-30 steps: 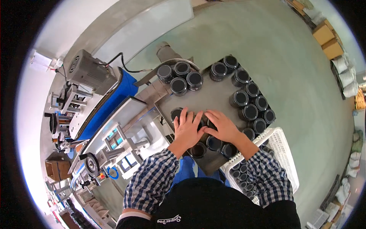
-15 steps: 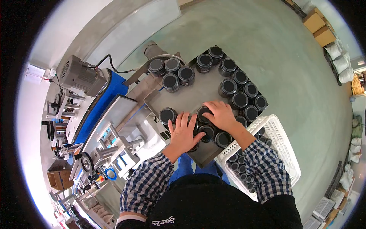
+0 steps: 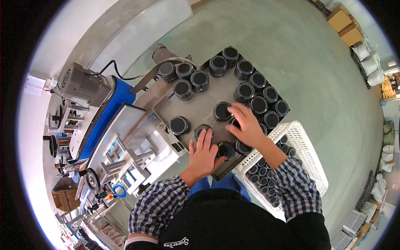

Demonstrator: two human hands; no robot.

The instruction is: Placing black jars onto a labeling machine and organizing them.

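Dark jars with black lids stand upright on a metal tray table (image 3: 196, 109). My left hand (image 3: 203, 157) lies with its fingers stretched over a jar (image 3: 202, 131), and its thumb reaches the lid of another jar (image 3: 226, 150). My right hand (image 3: 249, 129) is spread, its fingertips at the edge of a jar (image 3: 221, 111); its thumb is over a jar mostly hidden beneath it. A single jar (image 3: 179, 125) stands left of my left hand. More jars (image 3: 258, 105) are grouped along the table's right edge.
A white plastic basket (image 3: 308, 146) filled with jars is at the lower right, against the table. To the left runs a machine with a blue belt (image 3: 100, 121), a motor (image 3: 81, 85) and a handwheel (image 3: 92, 178). Cardboard boxes (image 3: 350, 34) stand far right.
The jars under my hands have spread apart. My left hand has shifted down slightly, and my right hand has moved right and down, off the jar top it was covering.
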